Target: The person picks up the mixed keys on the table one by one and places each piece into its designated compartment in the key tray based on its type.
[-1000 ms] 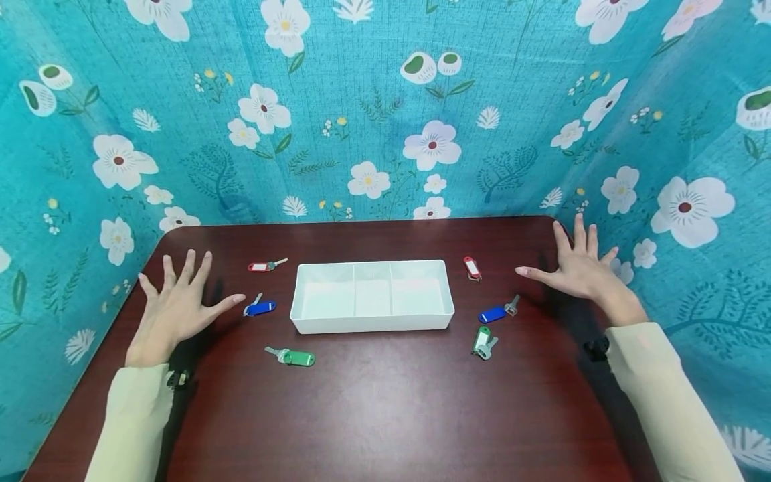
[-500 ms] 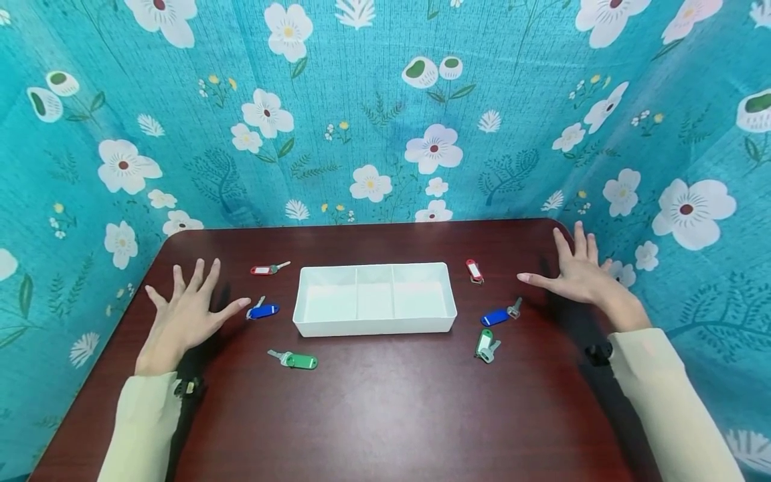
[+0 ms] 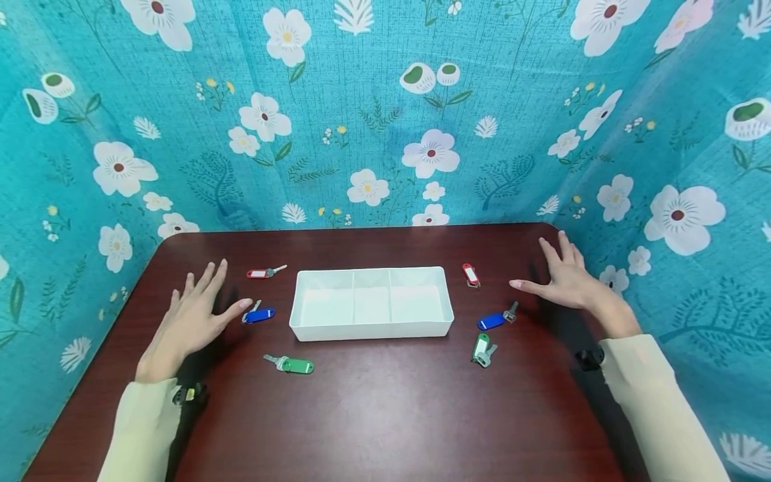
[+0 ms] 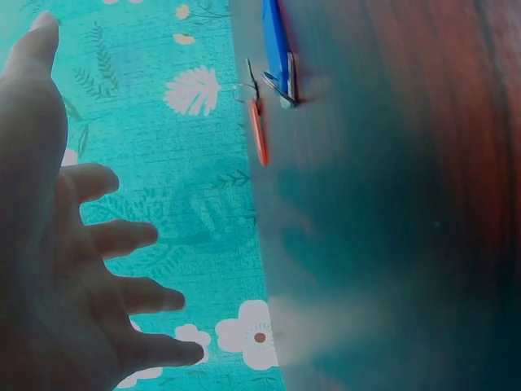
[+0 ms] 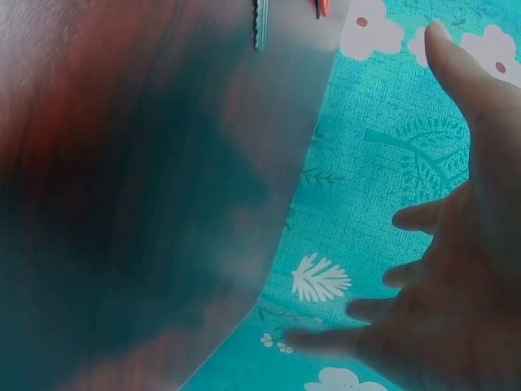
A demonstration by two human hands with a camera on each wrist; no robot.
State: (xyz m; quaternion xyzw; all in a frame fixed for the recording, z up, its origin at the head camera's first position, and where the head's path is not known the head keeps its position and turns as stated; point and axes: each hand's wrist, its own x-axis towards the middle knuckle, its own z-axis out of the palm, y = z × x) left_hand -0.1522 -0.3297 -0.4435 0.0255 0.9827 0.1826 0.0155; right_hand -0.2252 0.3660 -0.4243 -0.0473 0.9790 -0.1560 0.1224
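- I see a blue flowered cloth (image 3: 373, 100) rising behind the far edge of the counter and down both sides.
- The dark, reddish-brown counter (image 3: 385, 415) carries the tray and six tags, and catches a glare near its middle.
- Two pale sleeves, left (image 3: 141, 428) and right (image 3: 659, 402), come in from the near corners.
- The white tray (image 3: 371, 331) sits between the two groups of tags; two dividers make three compartments, the middle one narrowest.
- My left hand (image 3: 191, 326) is released, fingers spread above the counter, its thumb near the left blue tag.
- My right hand (image 3: 569, 284) is also released, fingers spread by the far right corner, its thumb pointing inward.
- Left of the tray lie the left red tag (image 3: 259, 274), farthest from me, the left blue tag (image 3: 259, 315) and, nearest me, the left green tag (image 3: 298, 365), each with a key.
- Right of it lie the right red tag (image 3: 470, 273), the right blue tag (image 3: 490, 321) and the right green tag (image 3: 480, 345); the blue one's key (image 3: 510, 312) lies closest to my right thumb.
- I cannot make out the metal on the right red tag.
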